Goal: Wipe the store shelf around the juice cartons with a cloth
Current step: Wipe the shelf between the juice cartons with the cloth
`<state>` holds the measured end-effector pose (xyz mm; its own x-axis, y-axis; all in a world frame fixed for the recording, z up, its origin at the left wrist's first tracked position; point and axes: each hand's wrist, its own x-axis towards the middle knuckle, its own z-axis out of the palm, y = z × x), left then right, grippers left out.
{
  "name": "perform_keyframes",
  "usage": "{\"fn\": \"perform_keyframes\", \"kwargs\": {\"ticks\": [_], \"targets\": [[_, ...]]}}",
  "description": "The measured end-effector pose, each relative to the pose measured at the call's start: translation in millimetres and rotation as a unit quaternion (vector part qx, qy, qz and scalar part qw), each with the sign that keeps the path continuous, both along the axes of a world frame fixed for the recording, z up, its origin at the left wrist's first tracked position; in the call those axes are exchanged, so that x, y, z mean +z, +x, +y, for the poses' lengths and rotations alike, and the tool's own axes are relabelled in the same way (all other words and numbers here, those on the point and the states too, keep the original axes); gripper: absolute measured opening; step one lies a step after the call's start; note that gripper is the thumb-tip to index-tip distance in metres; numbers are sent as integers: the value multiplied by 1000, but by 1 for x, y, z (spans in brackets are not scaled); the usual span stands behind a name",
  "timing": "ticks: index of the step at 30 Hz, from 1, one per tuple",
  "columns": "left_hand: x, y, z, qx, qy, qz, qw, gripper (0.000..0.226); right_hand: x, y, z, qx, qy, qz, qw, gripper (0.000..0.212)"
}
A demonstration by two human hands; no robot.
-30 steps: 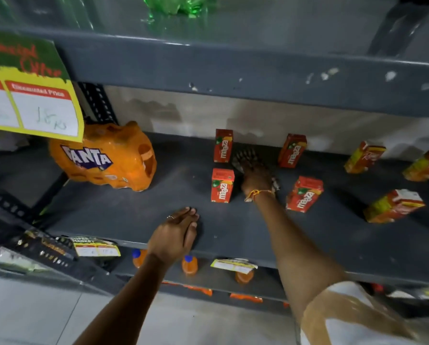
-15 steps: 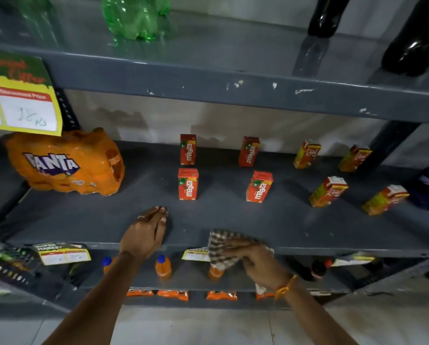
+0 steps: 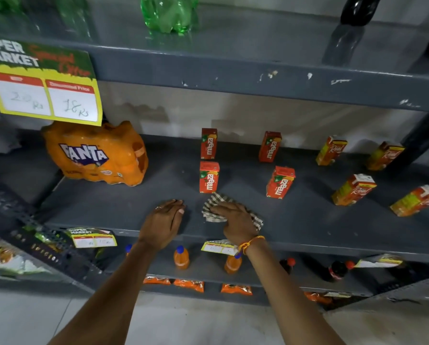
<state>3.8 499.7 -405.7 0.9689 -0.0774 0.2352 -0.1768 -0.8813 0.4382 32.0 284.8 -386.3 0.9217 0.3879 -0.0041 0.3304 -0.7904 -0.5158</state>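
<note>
A grey metal shelf [image 3: 123,207] holds several small juice cartons: red Maaza cartons [image 3: 209,177] in the middle and orange-yellow Real cartons [image 3: 353,190] to the right. My right hand [image 3: 235,221] presses a checked cloth [image 3: 212,210] flat on the shelf, just in front of the nearest Maaza carton. My left hand [image 3: 164,220] lies flat on the shelf's front part, a little left of the cloth, fingers together and holding nothing.
An orange Fanta multipack [image 3: 96,155] stands at the shelf's left. A yellow price sign [image 3: 46,95] hangs from the upper shelf [image 3: 233,75], which carries green and dark bottles. Small orange bottles [image 3: 181,257] and dark cola bottles [image 3: 333,270] stand on the shelf below.
My right hand pulled the cloth from between the cartons to the shelf's front edge, then pushed it back onto the shelf in front of the near Maaza carton. My left hand stayed put.
</note>
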Motion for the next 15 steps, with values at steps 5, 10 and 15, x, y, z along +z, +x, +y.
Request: {"fn": "perform_keyframes", "kwargs": {"ticks": [5,10,15], "targets": [[-2,-16,28,27,32,-2,999,50,6,-1,19,8,-3,-14,1000,54],[-3,-24,50,29,66,22,997,54,9,2,39,32,-8,-5,999,51],[-6,-15,78,24,70,19,997,53,10,-7,73,54,18,4,998,61]]}}
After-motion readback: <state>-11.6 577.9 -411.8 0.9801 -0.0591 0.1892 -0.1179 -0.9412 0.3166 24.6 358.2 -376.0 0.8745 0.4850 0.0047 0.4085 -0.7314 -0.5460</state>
